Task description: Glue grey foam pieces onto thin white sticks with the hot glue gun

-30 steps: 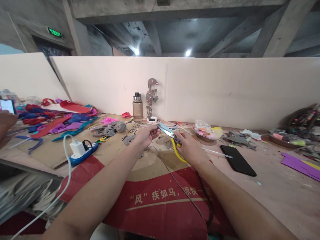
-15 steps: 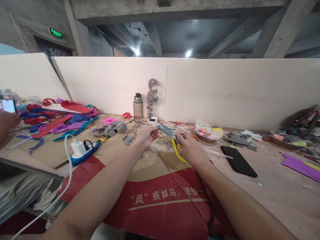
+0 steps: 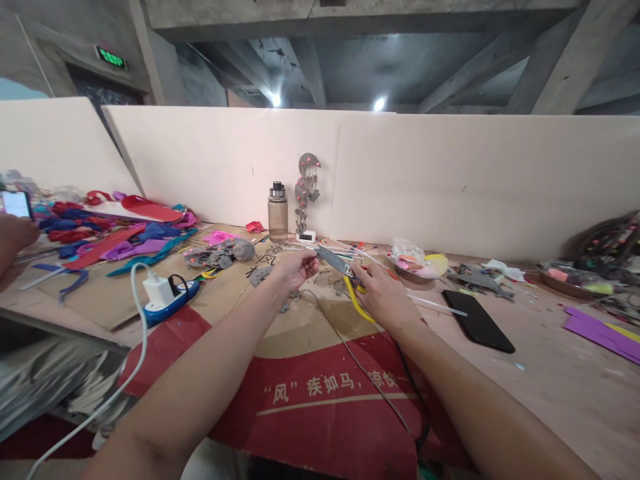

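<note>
My right hand [image 3: 383, 293] is closed around the scissors [image 3: 334, 260], whose grey blades point left; red and yellow handle parts show around the fingers. Just left of the blade tips, my left hand [image 3: 299, 270] is pinched closed. What its fingertips hold is too small to make out. Beneath both hands lies a cardboard sheet [image 3: 300, 333] with a red printed part, bearing grey scraps [image 3: 260, 275] near the left wrist. A thin cord [image 3: 350, 353] runs over the cardboard toward me.
A bottle [image 3: 278, 213] and small digital clock [image 3: 306, 237] stand by the white partition, near a grey hanging ornament [image 3: 307, 183]. Left are a power strip [image 3: 173, 302] and coloured fabric pieces [image 3: 115, 247]; right, a black phone [image 3: 477, 321] and bowl [image 3: 417, 270]. Another person's hand [image 3: 17, 237] is far left.
The scissor blades look closer together than before. Both hands stay nearly in place, and the whole view has shifted slightly.
</note>
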Demonstrator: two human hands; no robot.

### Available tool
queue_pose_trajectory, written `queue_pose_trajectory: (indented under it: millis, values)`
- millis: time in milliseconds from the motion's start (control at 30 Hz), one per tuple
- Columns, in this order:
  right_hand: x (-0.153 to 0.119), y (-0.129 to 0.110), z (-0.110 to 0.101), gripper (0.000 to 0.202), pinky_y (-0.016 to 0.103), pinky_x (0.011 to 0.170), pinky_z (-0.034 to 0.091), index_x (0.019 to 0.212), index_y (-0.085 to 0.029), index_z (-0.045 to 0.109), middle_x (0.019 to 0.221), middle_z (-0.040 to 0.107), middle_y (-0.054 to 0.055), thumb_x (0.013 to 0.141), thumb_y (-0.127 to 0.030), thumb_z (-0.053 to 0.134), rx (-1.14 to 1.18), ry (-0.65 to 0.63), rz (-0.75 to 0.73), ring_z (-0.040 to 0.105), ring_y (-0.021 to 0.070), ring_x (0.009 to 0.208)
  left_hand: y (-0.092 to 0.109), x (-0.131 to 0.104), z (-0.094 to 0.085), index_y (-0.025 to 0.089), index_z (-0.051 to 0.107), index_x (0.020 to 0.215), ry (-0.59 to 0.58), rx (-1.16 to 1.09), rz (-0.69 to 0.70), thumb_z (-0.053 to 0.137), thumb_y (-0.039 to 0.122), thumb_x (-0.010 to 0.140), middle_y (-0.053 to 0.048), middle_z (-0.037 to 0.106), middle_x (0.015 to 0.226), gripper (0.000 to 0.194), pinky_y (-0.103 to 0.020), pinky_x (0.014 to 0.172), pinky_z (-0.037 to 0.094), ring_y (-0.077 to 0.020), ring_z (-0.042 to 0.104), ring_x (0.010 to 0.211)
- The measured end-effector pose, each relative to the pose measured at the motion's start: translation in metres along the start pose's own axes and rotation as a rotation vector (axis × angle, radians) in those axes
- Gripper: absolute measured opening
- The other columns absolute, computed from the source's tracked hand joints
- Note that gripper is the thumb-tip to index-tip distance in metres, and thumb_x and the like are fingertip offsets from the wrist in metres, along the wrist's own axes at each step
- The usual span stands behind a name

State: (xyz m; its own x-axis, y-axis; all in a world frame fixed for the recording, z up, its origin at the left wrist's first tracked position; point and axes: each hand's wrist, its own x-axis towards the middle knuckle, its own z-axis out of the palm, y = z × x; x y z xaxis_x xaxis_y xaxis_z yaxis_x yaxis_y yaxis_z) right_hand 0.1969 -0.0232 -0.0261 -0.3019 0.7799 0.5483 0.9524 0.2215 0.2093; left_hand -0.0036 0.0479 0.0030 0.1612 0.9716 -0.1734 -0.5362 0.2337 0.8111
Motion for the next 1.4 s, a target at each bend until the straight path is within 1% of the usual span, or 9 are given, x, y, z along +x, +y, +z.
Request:
queue_pose_trajectory:
  millis: [200, 433, 567, 700, 967, 1100, 1233, 1300, 1400]
  values:
    - [0.001, -0.001, 0.001, 0.047, 0.026, 0.066, 0.038, 0.137, -0.026, 0.046, 0.116, 0.062, 0.009, 0.090, -0.031, 0.049, 0.020, -0.052, 0.045, 0.057, 0.0206, 0.091, 0.000, 0.001, -0.002, 0.009, 0.058, 0.066, -0.026, -0.009, 0.004, 0.052, 0.001, 0.080, -0.002, 0.055, 0.052, 0.018, -0.014, 0.042, 0.045, -0.0050, 0.049, 0.041]
    - [0.001, -0.001, -0.002, 0.037, 0.028, 0.069, 0.037, 0.126, -0.025, 0.055, 0.110, 0.064, 0.009, 0.090, -0.028, 0.047, 0.080, -0.052, 0.040, 0.057, 0.0215, 0.092, 0.000, 0.001, -0.002, 0.009, 0.060, 0.067, -0.055, 0.013, 0.033, 0.053, 0.001, 0.078, -0.003, 0.058, 0.054, 0.015, -0.015, 0.043, 0.045, -0.0052, 0.049, 0.042]
    - [0.003, -0.002, -0.002, 0.035, 0.028, 0.069, 0.038, 0.120, -0.023, 0.060, 0.101, 0.066, 0.009, 0.088, -0.023, 0.046, 0.200, -0.061, 0.089, 0.058, 0.0217, 0.089, 0.000, -0.001, -0.001, 0.009, 0.060, 0.066, -0.051, 0.039, 0.053, 0.056, 0.002, 0.077, -0.003, 0.057, 0.055, 0.014, -0.014, 0.043, 0.044, -0.0048, 0.049, 0.043]
    - [0.005, -0.002, 0.001, 0.042, 0.027, 0.072, 0.040, 0.125, -0.022, 0.057, 0.102, 0.066, 0.009, 0.085, -0.015, 0.046, 0.345, -0.010, 0.178, 0.058, 0.0203, 0.089, 0.001, -0.002, -0.001, 0.009, 0.059, 0.063, -0.023, 0.058, 0.081, 0.055, 0.002, 0.079, -0.003, 0.057, 0.053, 0.018, -0.014, 0.042, 0.043, -0.0048, 0.048, 0.042]
    - [0.001, -0.009, -0.009, 0.040, 0.028, 0.071, 0.039, 0.125, -0.025, 0.056, 0.100, 0.062, 0.010, 0.086, -0.025, 0.050, 0.257, -0.024, 0.147, 0.057, 0.0219, 0.089, 0.000, 0.000, -0.003, 0.008, 0.062, 0.066, -0.042, 0.062, 0.114, 0.056, 0.002, 0.078, -0.003, 0.059, 0.056, 0.015, -0.015, 0.044, 0.044, -0.0050, 0.050, 0.044]
    - [0.004, -0.006, 0.002, 0.037, 0.029, 0.075, 0.042, 0.121, -0.020, 0.058, 0.097, 0.065, 0.008, 0.085, -0.021, 0.049, 0.447, 0.010, 0.193, 0.058, 0.0199, 0.088, -0.001, -0.002, -0.004, 0.008, 0.063, 0.069, -0.071, 0.092, 0.144, 0.059, 0.003, 0.077, -0.004, 0.061, 0.059, 0.010, -0.016, 0.047, 0.046, -0.0055, 0.052, 0.047]
    - [0.009, 0.001, 0.013, 0.034, 0.029, 0.077, 0.045, 0.116, -0.018, 0.060, 0.102, 0.068, 0.007, 0.084, -0.025, 0.050, 0.640, 0.052, 0.205, 0.060, 0.0190, 0.090, -0.003, -0.006, -0.003, 0.008, 0.066, 0.074, -0.119, 0.158, 0.192, 0.064, 0.007, 0.075, -0.004, 0.063, 0.064, 0.002, -0.018, 0.050, 0.048, -0.0070, 0.055, 0.051]
    - [0.009, 0.002, 0.015, 0.031, 0.028, 0.077, 0.044, 0.111, -0.018, 0.062, 0.101, 0.069, 0.007, 0.083, -0.024, 0.051, 0.654, 0.018, 0.229, 0.062, 0.0188, 0.089, -0.004, -0.009, -0.001, 0.008, 0.066, 0.074, -0.126, 0.185, 0.201, 0.065, 0.008, 0.075, -0.004, 0.063, 0.063, 0.001, -0.018, 0.050, 0.047, -0.0069, 0.056, 0.051]
    - [0.006, -0.001, 0.014, 0.029, 0.027, 0.073, 0.043, 0.107, -0.019, 0.064, 0.097, 0.071, 0.007, 0.080, -0.020, 0.053, 0.590, -0.116, 0.277, 0.063, 0.0184, 0.085, -0.003, -0.011, 0.001, 0.009, 0.065, 0.072, -0.104, 0.214, 0.244, 0.069, 0.010, 0.072, -0.003, 0.062, 0.061, 0.004, -0.018, 0.050, 0.046, -0.0067, 0.056, 0.050]
